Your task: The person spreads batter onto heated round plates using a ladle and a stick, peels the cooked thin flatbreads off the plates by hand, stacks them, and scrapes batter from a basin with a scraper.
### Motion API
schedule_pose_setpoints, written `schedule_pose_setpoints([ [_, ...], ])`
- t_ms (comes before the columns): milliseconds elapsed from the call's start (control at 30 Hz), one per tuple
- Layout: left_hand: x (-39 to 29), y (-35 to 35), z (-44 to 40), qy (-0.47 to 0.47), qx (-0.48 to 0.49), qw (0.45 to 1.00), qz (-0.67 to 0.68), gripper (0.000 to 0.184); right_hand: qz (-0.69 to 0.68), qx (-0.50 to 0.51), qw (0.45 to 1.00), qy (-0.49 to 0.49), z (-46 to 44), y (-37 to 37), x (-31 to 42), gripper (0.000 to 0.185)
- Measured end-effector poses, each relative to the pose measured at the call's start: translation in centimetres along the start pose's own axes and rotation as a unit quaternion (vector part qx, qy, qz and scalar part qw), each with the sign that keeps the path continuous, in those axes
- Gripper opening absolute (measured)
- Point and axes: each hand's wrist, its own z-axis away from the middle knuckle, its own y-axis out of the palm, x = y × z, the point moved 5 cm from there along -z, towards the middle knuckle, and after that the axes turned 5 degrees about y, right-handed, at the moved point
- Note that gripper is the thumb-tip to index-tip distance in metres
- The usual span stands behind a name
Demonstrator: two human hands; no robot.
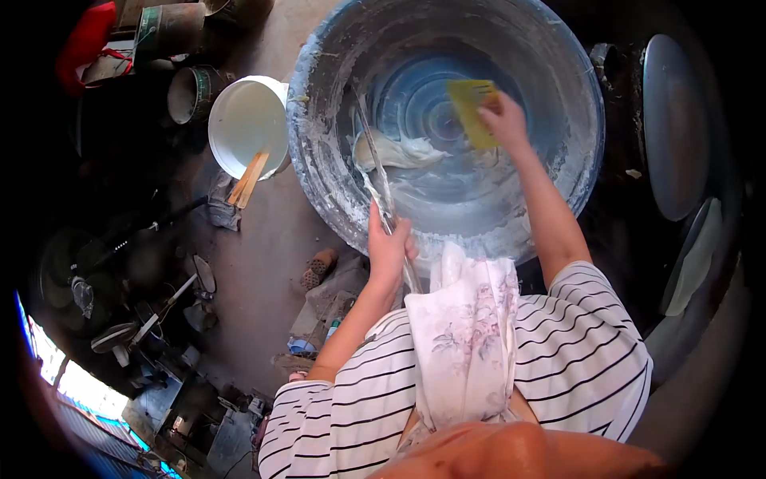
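Below me stands a large round blue tub, its wall and rim smeared with whitish residue. My left hand grips a long thin stick that slants over the near rim into the tub. By the stick's far part lies a soft lump of white dough-like material on the tub floor. Inside the tub, right of centre, my right hand holds a yellow flat scraper. Motion blurs that hand a little. Some pale material lies just below the scraper.
A white bucket with pale liquid and two wooden sticks stands left of the tub. Behind it are metal cans. A fan and clutter fill the lower left. Large round metal lids stand at the right.
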Motion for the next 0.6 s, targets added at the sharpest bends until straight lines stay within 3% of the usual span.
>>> schedule_pose_setpoints([
  [33, 0.2, 0.2, -0.3, 0.0, 0.008, 1.0, -0.006, 0.073, 0.053, -0.136, 0.989, 0.009, 1.0, -4.5, -2.7, 0.018],
  [67, 0.4, 0.1, -0.8, 0.001, 0.016, 1.0, -0.013, 0.073, 0.171, -0.184, 0.966, 0.063, 3.6, -7.1, -4.3, 0.017],
  [100, 0.4, -0.1, -1.3, 0.009, 0.026, 0.999, -0.022, 0.072, 0.203, -0.185, 0.954, 0.116, 6.2, -7.4, -7.4, 0.019],
  [167, 0.7, 0.0, -1.8, 0.013, 0.025, 0.998, -0.051, 0.074, 0.144, -0.222, 0.952, 0.152, 10.9, -3.8, -11.9, 0.025],
  [233, 1.1, 0.1, -2.2, 0.026, 0.003, 0.997, -0.072, 0.076, 0.044, -0.199, 0.958, 0.2, 12.5, 2.2, -11.3, 0.032],
  [367, 1.6, 0.5, -2.5, 0.033, -0.008, 0.997, -0.074, 0.078, 0.008, -0.081, 0.989, 0.12, 7.6, 13.1, -5.1, 0.034],
  [467, 1.1, 0.1, -2.5, 0.023, 0.01, 0.997, -0.078, 0.079, -0.039, -0.063, 0.991, 0.11, 5.9, 9.3, -2.3, 0.03],
  [533, 0.9, -0.2, -2.5, 0.021, 0.031, 0.998, -0.057, 0.078, -0.007, -0.16, 0.973, 0.163, 6.0, 3.9, -5.6, 0.027],
  [600, 1.1, 0.0, -2.7, 0.018, 0.027, 0.998, -0.048, 0.075, 0.021, -0.189, 0.968, 0.164, 7.0, 4.9, -6.0, 0.027],
])
